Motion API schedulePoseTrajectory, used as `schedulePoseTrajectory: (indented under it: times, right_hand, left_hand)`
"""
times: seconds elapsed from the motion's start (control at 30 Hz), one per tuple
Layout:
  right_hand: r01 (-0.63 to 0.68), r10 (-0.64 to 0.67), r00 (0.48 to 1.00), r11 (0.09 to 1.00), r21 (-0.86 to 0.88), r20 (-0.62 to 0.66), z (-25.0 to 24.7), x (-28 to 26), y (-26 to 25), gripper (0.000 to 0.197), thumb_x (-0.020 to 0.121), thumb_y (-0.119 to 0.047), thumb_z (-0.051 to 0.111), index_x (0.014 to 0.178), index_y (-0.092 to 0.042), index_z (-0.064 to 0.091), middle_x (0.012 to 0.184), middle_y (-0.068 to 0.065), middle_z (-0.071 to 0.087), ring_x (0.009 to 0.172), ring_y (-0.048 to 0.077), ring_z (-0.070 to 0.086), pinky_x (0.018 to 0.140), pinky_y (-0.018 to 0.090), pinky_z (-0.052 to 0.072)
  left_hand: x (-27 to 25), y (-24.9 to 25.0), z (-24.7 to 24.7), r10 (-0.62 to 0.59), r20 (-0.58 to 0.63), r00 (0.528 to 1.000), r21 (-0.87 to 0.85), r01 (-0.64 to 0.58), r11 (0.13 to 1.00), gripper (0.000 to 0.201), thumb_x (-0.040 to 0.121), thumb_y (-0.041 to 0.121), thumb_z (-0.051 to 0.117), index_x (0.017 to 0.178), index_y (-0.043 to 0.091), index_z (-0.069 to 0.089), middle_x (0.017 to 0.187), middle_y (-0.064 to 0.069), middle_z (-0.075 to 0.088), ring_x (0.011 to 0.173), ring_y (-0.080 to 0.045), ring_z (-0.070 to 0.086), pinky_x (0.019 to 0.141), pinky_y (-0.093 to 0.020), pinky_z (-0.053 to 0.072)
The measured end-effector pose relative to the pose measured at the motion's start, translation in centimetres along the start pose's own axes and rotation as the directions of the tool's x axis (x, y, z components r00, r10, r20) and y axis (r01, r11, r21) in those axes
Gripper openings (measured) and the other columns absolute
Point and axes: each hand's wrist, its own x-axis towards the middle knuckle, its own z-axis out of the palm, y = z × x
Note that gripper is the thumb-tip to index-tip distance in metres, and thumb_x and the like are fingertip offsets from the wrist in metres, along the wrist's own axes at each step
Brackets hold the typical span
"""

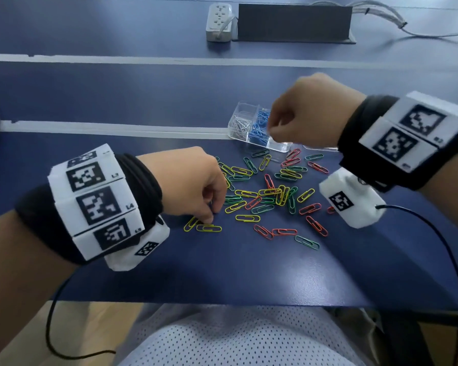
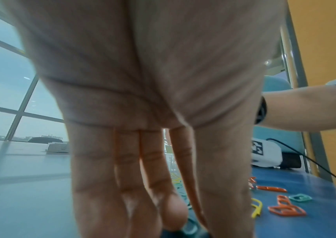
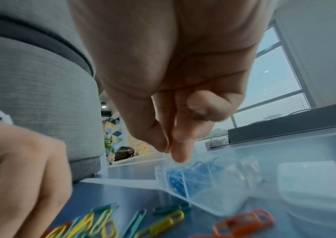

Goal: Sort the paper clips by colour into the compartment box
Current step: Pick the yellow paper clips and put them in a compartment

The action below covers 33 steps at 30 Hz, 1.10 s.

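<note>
Clip pile point(image 1: 270, 196) beside left hand point(image 1: 188, 183)

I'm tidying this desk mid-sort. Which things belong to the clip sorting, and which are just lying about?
Job: loose paper clips; compartment box; left hand; right hand.
Lying about: power strip; dark panel; grey cables.

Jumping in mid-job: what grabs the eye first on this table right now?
The scatter of loose clips in red, yellow and green sprawls across the blue table between the two hands. Behind it stands the clear compartment box, with white clips in one cell and blue clips beside them. The right hand hovers over the box with fingers pinched together, while the left hand reaches down to a clip at the pile's near-left edge.
</note>
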Motion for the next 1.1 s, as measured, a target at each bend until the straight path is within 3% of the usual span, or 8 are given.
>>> schedulePoseTrajectory:
  times: [0.1,0.23,0.43,0.57,0.77,0.93,1.03,1.1]
  right_hand:
    - [-0.024,0.026,0.996,0.999,0.031,-0.085,0.0,2.9,-0.9,0.021,0.078,-0.022,0.058,0.088,-0.016,0.076,0.080,0.007,0.066,0.076,0.021,0.052,0.073,0.023,0.039]
    - [-0.033,0.031,0.999,0.998,-0.058,-0.033,0.9,5.7,-2.1,0.024,0.080,-0.028,0.061,0.092,-0.012,0.073,0.098,0.012,0.071,0.094,0.032,0.062,0.077,0.030,0.047]
    - [-0.006,0.012,0.999,0.988,-0.151,0.041,1.1,6.0,-2.3,0.028,0.083,-0.029,0.058,0.094,-0.009,0.073,0.098,0.012,0.071,0.094,0.033,0.062,0.076,0.031,0.048]
    - [-0.005,0.006,1.000,0.992,-0.129,0.011,0.5,4.9,-1.8,0.025,0.084,-0.019,0.052,0.099,-0.020,0.073,0.097,0.007,0.069,0.097,0.032,0.061,0.076,0.028,0.044]
    - [0.045,-0.035,0.995,0.992,-0.122,0.090,1.1,4.9,-1.6,0.047,0.084,-0.008,0.042,0.115,-0.034,0.066,0.122,0.004,0.065,0.109,0.031,0.059,0.097,0.035,0.049]
    - [0.046,-0.042,0.998,0.993,-0.111,0.038,0.8,4.2,-1.5,0.043,0.082,-0.005,0.042,0.104,-0.029,0.071,0.101,0.006,0.067,0.083,0.026,0.051,0.085,0.031,0.049]
    - [0.063,-0.063,0.998,0.993,-0.104,0.002,0.6,3.3,-1.8,0.038,0.083,-0.008,0.044,0.102,-0.025,0.072,0.085,0.005,0.059,0.081,0.026,0.049,0.081,0.029,0.045]
    - [0.141,-0.139,0.990,0.985,-0.097,0.020,0.8,2.4,-2.5,0.031,0.083,-0.012,0.047,0.098,-0.022,0.073,0.089,0.007,0.067,0.088,0.030,0.057,0.085,0.031,0.050]
  left_hand:
    - [-0.3,0.1,0.0,0.003,-0.003,1.000,0.010,-0.003,1.000,0.005,0.072,0.030,0.072,0.070,0.028,0.069,0.065,0.009,0.066,0.059,-0.001,0.056,0.064,-0.021,0.050]
    - [-0.9,0.1,0.2,-0.001,-0.038,0.999,-0.008,0.001,1.000,0.013,0.075,0.039,0.068,0.074,0.026,0.067,0.064,0.010,0.065,0.060,-0.001,0.055,0.066,-0.022,0.051]
    - [-1.5,-0.3,0.6,0.011,0.007,1.000,-0.008,-0.011,1.000,0.021,0.068,0.039,0.075,0.084,0.027,0.067,0.077,0.005,0.066,0.071,-0.006,0.058,0.071,-0.026,0.052]
    - [-1.5,-0.1,0.8,0.029,0.016,0.999,0.021,-0.030,0.999,0.008,0.073,0.035,0.070,0.071,0.029,0.065,0.075,0.007,0.066,0.066,-0.003,0.055,0.072,-0.028,0.053]
    - [-1.8,0.0,0.5,0.010,0.004,1.000,-0.012,-0.010,1.000,0.009,0.078,0.030,0.064,0.070,0.028,0.061,0.062,0.010,0.061,0.059,0.000,0.052,0.067,-0.022,0.050]
    - [-1.6,-0.9,-0.1,-0.023,-0.103,0.994,-0.115,0.012,0.993,0.004,0.080,0.027,0.064,0.084,0.029,0.064,0.070,0.008,0.065,0.067,-0.004,0.056,0.071,-0.024,0.048]
    - [-1.0,-1.4,-0.5,-0.072,-0.177,0.982,-0.159,0.044,0.986,0.013,0.083,0.025,0.062,0.094,0.030,0.066,0.075,0.009,0.067,0.072,-0.007,0.059,0.070,-0.022,0.046]
    - [-0.7,-1.7,-0.6,-0.115,-0.201,0.973,-0.189,0.077,0.979,0.011,0.083,0.021,0.061,0.087,0.030,0.065,0.073,0.009,0.069,0.070,-0.002,0.059,0.065,-0.017,0.044]
